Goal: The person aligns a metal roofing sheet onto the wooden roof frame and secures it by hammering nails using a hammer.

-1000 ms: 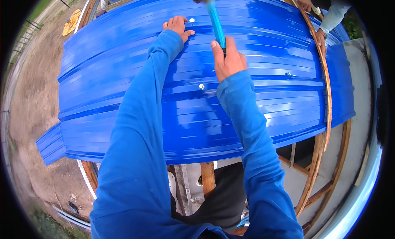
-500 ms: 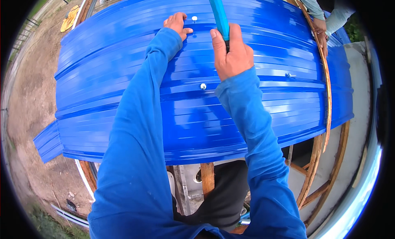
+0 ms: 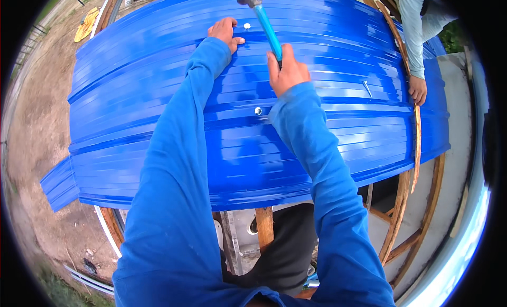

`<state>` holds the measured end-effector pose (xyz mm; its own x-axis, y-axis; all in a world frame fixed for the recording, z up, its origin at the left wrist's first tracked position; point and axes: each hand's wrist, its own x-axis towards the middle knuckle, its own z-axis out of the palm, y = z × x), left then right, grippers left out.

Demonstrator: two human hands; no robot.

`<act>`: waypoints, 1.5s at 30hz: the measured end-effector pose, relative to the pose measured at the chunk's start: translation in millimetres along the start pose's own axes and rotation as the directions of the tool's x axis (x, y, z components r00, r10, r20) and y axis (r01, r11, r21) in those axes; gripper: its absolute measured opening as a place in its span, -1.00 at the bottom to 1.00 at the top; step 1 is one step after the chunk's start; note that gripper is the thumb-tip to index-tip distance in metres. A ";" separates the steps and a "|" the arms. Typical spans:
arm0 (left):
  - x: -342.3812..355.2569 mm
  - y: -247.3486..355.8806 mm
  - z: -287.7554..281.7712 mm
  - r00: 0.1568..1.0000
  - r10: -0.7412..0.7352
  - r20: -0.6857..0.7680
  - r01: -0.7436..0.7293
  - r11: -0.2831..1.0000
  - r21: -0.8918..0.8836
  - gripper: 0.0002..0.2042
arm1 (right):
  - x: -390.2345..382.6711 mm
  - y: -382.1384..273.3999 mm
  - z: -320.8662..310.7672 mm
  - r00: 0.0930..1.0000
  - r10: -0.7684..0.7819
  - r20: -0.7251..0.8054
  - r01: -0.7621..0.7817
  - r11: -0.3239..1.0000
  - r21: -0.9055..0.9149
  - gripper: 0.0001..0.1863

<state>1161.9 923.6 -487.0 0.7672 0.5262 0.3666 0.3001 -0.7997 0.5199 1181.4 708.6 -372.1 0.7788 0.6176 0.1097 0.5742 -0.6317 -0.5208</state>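
Observation:
My right hand [image 3: 289, 73] is closed around the handle of a claw hammer [image 3: 268, 30] with a turquoise grip. Its metal head is raised near the top edge of the view. My left hand [image 3: 225, 34] lies on a rib of the blue corrugated roofing sheet [image 3: 253, 159], fingers stretched out and thumb apart. Just beside its fingers a roofing nail [image 3: 247, 26] with a broad pale head stands in the sheet. Another nail head [image 3: 258, 111] shows on a nearer rib, below my right wrist. A loose roofing nail [image 3: 367, 89] lies on the sheet to the right.
At the right, a co-worker's hand [image 3: 418, 90] touches a long thin wooden strip [image 3: 417, 143] across the sheet. Wooden beams [image 3: 401, 217] and a grey wall [image 3: 459, 122] lie beyond the sheet's near right edge. A yellow cloth [image 3: 87, 24] lies on the ground at far left.
My right hand has come down slightly toward me, bringing the hammer's head into view. The loose nail has turned and shifted. The co-worker's hand has moved nearer along the strip.

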 end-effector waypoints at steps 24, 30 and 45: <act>-0.3 -12.6 -3.9 0.998 0.037 -0.047 -0.034 0.997 0.068 -0.49 | -7.2 -24.0 -10.0 0.996 -0.002 -0.092 0.043 0.895 0.443 -0.62; 1.0 -1.3 3.6 0.995 -0.063 0.079 0.059 0.997 0.053 -0.50 | 12.9 14.0 14.6 0.983 0.111 0.148 -0.099 0.991 -0.089 -0.62; -1.0 -20.4 -1.4 1.000 -0.009 -0.021 0.011 0.996 0.092 -0.49 | -5.4 -38.3 -24.1 0.991 0.065 0.121 -0.085 0.982 0.169 -0.66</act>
<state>1154.2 939.8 -496.9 0.7527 0.5392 0.3778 0.3589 -0.8171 0.4510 1161.2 718.2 -332.3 0.7784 0.6271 -0.0278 0.4545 -0.5936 -0.6642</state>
